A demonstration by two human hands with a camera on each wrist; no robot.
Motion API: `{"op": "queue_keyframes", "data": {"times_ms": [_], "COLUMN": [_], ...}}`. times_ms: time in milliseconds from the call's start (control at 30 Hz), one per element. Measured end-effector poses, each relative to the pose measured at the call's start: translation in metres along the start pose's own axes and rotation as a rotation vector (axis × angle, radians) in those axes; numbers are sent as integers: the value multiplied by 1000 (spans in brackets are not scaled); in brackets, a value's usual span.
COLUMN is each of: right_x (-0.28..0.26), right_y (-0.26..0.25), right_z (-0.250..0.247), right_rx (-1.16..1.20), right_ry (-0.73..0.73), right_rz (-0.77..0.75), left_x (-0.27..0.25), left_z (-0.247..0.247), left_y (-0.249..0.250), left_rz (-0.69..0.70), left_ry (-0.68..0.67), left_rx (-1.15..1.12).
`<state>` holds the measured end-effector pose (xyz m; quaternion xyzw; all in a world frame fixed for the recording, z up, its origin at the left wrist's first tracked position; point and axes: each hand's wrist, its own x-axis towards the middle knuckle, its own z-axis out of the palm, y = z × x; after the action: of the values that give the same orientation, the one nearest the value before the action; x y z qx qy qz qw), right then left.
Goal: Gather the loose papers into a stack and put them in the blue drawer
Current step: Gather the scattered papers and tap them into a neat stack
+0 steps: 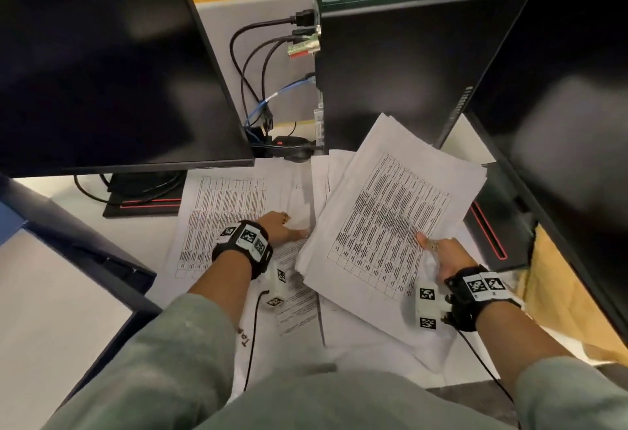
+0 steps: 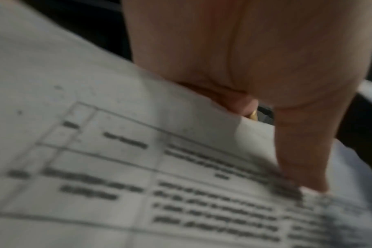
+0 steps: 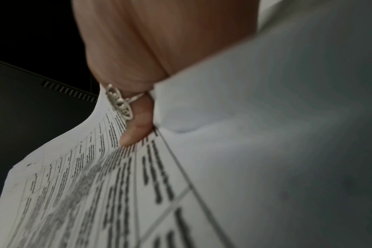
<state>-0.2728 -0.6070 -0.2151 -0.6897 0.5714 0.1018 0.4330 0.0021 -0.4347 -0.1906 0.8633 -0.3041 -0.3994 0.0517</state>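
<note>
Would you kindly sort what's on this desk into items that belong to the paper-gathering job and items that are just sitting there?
Part of the job:
- held stack of papers, in the right hand
- loose printed sheet, under the left hand
- other loose sheets near the desk's front edge

Just lying about:
- left monitor
- computer tower
- cables
- right monitor

No legible text on the printed papers (image 1: 390, 222).
</note>
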Motion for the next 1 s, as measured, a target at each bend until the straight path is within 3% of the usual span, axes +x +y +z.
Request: {"op": "queue_keyframes", "data": {"times_ms": [100,267,433,567,733,1000], "right_x": [1,-5,-15,-25,-1,-66], "right_y": [3,8,-13,-32,-23,-87], "right_z": [1,-7,-29,-19,15,9], "right_rx": [-5,58,675,886,960,1254], "right_ry": [7,55,-17,-174,-176,-167], "right_rz": [-31,-78,-74,-99,-156,-270], "left_x": [-13,-27,-42,-55,-76,-99], "left_z": [23,25,11,16,13,-11], "left_y": [0,-11,-32,-23,-2,10], "left_rz": [20,-85,-176,-84,53,189], "left_ry": [-71,71,241,170,38,159], "left_rx": [-48,-290,-652,-850,-1036,-1204]}}
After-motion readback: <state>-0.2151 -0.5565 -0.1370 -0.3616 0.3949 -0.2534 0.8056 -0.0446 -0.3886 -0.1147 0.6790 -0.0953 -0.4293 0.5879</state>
